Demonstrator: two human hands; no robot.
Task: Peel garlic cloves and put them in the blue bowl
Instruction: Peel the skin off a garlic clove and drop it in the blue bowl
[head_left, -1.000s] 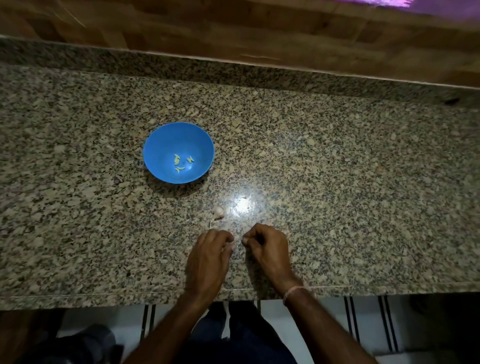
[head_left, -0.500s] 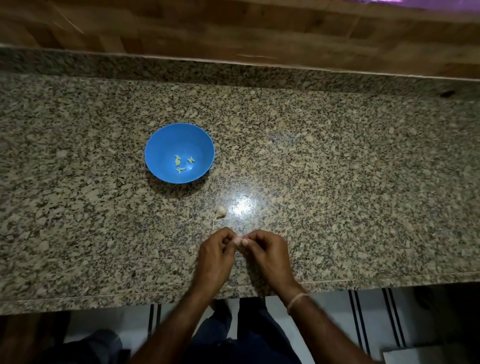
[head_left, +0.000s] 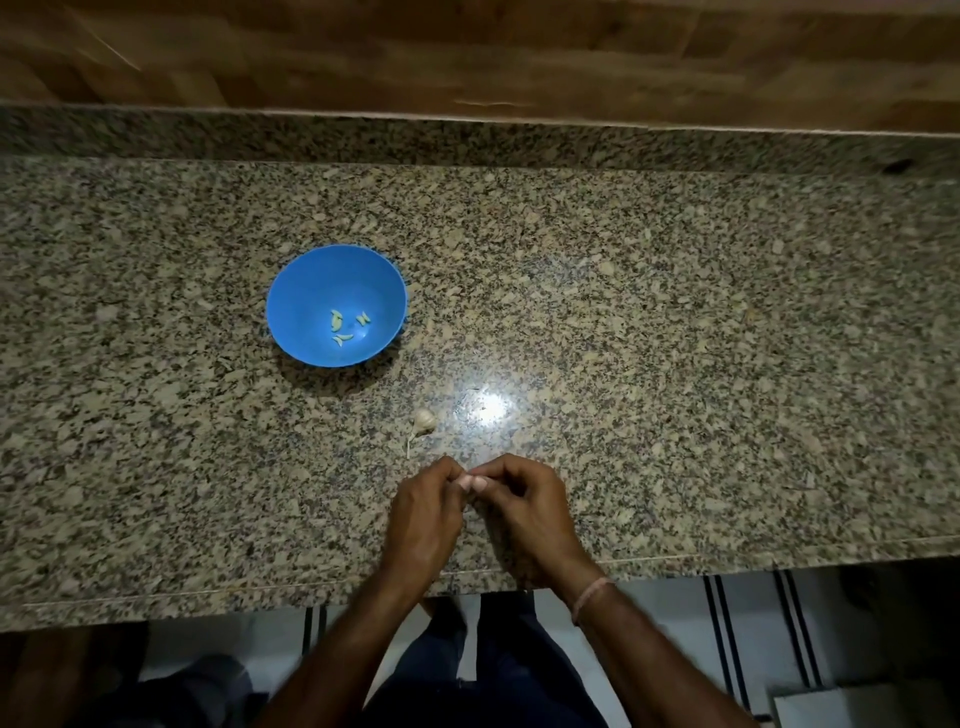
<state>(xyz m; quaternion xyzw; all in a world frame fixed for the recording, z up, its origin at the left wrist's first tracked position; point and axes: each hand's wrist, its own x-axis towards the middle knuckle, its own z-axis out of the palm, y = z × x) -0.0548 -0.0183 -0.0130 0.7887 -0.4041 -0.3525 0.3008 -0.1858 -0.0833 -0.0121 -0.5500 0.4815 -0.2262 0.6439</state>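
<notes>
Since a second ago my left hand (head_left: 423, 512) and right hand (head_left: 524, 506) have met, both pinching one garlic clove (head_left: 469, 477), nearer me than the blue bowl (head_left: 306, 291) holding peeled cloves (head_left: 336, 322).

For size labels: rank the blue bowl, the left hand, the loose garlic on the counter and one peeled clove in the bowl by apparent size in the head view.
1. blue bowl
2. left hand, though nearer the camera
3. loose garlic
4. peeled clove, smallest
</notes>
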